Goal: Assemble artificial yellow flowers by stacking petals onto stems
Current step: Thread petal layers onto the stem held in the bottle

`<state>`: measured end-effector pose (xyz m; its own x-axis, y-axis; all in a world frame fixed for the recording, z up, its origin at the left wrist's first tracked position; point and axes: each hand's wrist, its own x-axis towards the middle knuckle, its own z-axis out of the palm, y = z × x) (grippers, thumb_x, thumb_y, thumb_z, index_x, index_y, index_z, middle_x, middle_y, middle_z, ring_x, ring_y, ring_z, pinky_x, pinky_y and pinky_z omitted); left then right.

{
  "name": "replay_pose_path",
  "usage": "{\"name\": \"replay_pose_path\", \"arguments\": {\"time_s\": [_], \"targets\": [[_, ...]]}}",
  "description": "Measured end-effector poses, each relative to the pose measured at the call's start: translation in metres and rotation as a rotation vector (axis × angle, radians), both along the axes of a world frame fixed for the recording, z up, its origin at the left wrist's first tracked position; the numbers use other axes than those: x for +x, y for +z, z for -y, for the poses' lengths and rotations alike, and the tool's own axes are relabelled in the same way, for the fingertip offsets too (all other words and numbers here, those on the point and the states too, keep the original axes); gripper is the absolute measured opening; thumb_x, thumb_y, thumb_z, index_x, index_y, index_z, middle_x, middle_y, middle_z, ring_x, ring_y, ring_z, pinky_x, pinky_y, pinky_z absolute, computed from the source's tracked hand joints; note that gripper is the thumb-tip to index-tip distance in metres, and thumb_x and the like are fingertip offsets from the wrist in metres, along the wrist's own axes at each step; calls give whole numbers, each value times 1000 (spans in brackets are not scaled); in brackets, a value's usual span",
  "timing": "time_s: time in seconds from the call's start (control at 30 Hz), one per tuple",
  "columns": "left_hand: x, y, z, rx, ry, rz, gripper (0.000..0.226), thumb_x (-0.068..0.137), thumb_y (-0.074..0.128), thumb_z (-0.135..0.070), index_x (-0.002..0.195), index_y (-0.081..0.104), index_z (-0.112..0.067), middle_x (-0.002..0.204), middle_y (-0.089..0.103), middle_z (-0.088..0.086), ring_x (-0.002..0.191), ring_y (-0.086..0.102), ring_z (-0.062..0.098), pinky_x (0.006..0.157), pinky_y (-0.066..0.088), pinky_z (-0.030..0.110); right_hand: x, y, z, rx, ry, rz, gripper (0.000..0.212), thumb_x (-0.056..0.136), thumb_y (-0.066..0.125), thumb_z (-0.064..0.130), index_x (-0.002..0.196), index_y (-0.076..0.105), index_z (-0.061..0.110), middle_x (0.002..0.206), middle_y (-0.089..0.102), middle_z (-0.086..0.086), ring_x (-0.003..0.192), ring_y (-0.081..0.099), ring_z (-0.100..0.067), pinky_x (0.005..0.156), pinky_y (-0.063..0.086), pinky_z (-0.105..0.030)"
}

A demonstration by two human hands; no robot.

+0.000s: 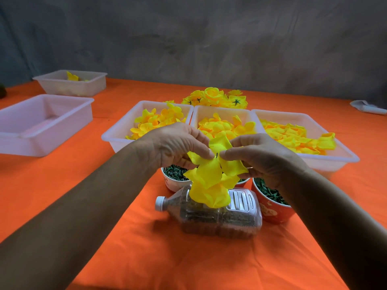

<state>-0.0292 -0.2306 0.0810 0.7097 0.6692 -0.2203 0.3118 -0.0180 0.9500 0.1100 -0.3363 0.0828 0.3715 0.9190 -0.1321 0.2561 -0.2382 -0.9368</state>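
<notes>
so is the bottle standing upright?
No, the bottle lies on its side on the orange tablecloth, white cap pointing left.

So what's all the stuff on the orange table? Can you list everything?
petal trays: three, white, mid-table, holding yellow petals
empty tray: one, white, left
far tray: one, white, back left, few petals
finished flowers: pile, yellow, behind trays
cups: three, holding green parts, near hands
bottle: one, clear, lying in front
half-built flower: one, yellow, held
left hand: pinching flower
right hand: pinching flower
</notes>
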Motion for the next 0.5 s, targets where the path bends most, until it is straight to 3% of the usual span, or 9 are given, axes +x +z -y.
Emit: {"name": "replay_pose_path", "arguments": {"time_s": [0.1, 0.27, 0.33, 0.4, 0.5], "targets": [[1, 1, -4, 27, -36, -47, 21, 72, 74, 0, 87, 64, -12, 80, 62, 5, 67, 56, 16, 46, 49, 20, -2, 0, 1, 1, 17, 12, 20, 74, 75, 7, 87, 64, 18, 79, 71, -8, 69, 68, -19, 59, 53, -27], [2, 2, -7, 33, -67, -96, 18, 73, 74, -2, 86, 66, -13, 73, 61, 3, 70, 50, 19, 48, 49, 20, -3, 0, 2, -13, 15, 8, 26, 73, 75, 3, 73, 55, 18, 58, 68, -1, 48, 64, -11, 43, 50, -21], [3, 2, -8, 37, -70, -106, 19, 72, 75, -3, 85, 67, -14, 70, 62, 1, 73, 51, 20, 50, 49, 22, -2, 0, 2, -20, 14, 25, 21, 73, 76, 4, 74, 56, 12, 66, 71, -7, 53, 63, -14, 47, 50, -24], [3, 2, -7, 51, -73, -116, 18, 72, 75, -3, 84, 67, -14, 65, 63, -3, 67, 52, 15, 48, 49, 20, -3, 0, 2, -33, 0, 78, 28, 73, 78, 8, 96, 62, 5, 86, 70, -14, 65, 59, -20, 56, 47, -27], [3, 2, -7, 77, -68, -130, 19, 72, 75, -2, 85, 68, -14, 63, 63, -4, 59, 53, 9, 45, 47, 18, -3, -3, 0, -57, 4, 152, 61, 72, 80, 15, 127, 54, 8, 78, 56, 0, 63, 51, -11, 52, 41, -23]]}}
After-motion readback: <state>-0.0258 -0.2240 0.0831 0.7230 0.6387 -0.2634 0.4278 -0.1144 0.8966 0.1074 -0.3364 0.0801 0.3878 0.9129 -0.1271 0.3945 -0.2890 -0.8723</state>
